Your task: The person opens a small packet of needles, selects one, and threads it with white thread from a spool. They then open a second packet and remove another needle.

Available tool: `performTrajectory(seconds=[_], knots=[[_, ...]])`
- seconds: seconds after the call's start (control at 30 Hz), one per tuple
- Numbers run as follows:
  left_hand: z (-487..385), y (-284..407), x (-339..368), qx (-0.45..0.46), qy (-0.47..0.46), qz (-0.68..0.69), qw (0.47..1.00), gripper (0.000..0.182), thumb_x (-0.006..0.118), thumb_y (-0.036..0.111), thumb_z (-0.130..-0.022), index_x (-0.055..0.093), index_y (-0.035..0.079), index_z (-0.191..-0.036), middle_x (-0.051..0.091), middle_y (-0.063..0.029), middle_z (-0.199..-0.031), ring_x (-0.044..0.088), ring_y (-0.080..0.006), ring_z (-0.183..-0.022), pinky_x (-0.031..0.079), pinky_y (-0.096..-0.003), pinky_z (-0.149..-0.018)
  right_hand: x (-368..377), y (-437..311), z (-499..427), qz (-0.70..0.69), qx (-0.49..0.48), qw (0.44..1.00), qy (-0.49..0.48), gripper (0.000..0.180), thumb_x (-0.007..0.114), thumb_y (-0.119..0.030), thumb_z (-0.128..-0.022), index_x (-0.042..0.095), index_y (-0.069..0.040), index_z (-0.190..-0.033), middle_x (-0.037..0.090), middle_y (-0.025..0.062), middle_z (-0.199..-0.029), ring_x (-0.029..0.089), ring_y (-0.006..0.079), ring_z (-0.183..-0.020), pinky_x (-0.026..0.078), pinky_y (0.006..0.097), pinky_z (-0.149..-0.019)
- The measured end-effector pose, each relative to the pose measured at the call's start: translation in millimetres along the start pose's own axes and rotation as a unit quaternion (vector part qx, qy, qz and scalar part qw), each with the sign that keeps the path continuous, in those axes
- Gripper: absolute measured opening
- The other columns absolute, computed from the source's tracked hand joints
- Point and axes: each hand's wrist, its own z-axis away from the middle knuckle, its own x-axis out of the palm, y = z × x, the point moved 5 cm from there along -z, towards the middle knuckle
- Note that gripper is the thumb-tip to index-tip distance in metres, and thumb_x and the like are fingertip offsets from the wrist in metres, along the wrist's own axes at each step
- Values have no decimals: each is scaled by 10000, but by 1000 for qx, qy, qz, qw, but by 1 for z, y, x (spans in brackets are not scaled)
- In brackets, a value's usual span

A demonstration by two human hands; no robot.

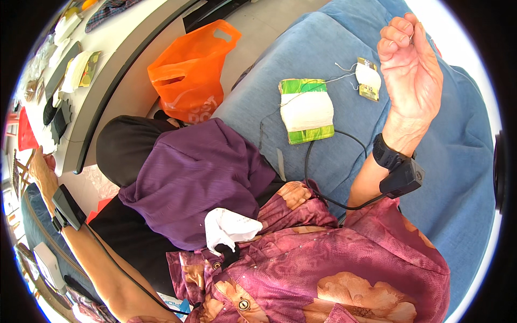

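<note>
My right hand [412, 72] is raised over the blue sofa, palm up and fingers curled. Thumb and index finger pinch a tiny thin piece, perhaps a needle. Beside it lies a small card wound with white thread [368, 80]. A larger green card wound with white thread [307, 112] rests nearer my lap, with a thin dark thread [299, 96] trailing across it. At the far left edge, my left hand [43, 167] is stretched out by the table corner, fingers bent; whether it holds anything is unclear. Purple cloth [202, 177] covers my lap, a crumpled white piece [232, 227] on it.
The blue sofa [440, 194] spans the right side. An orange plastic bag [198, 76] stands on the floor beside the white table [117, 36]. On that table are another thread-wound card [76, 72] and a black glove [60, 119]. A black cable [309, 161] loops from my right wrist device.
</note>
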Motion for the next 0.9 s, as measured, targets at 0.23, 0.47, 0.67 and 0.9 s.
performTrajectory(seconds=[0.23, 0.47, 0.67, 0.9], knots=[[40, 20, 18, 50, 38, -8, 998, 550, 648, 466, -884, 610, -38, -1103, 555, -86, -934, 550, -200, -889, 468, -314, -879, 4, -4, 2, 12, 3, 1000, -1, 193, 450, -62, -1012, 506, 59, -1151, 470, 95, -933, 463, 190, -834, 455, 343, -768], [66, 37, 18, 105, 77, -54, 990, 528, 614, 424, -918, 609, -49, -1152, 602, -123, -1021, 597, -215, -955, 465, -327, -913, 12, -13, 9, 4, -5, 1000, -23, 172, 446, -65, -1013, 507, 41, -1133, 467, 97, -956, 460, 198, -845, 443, 351, -796], [157, 99, 31, 269, 33, -60, 961, 515, 615, 404, -920, 614, -56, -1152, 618, -144, -1066, 613, -216, -991, 467, -331, -918, 25, -11, 13, 82, -24, 995, -48, 159, 489, -104, -1005, 547, 25, -1077, 501, 109, -1005, 490, 207, -907, 459, 368, -841], [287, 194, 103, 304, -136, -86, 939, 364, 541, 253, -987, 617, -3, -1234, 622, -191, -1238, 603, -255, -1171, 459, -347, -1030, 60, 31, 26, 216, -65, 974, -34, 161, 550, -141, -977, 592, 13, -962, 623, 172, -1029, 640, 246, -902, 569, 385, -802]])
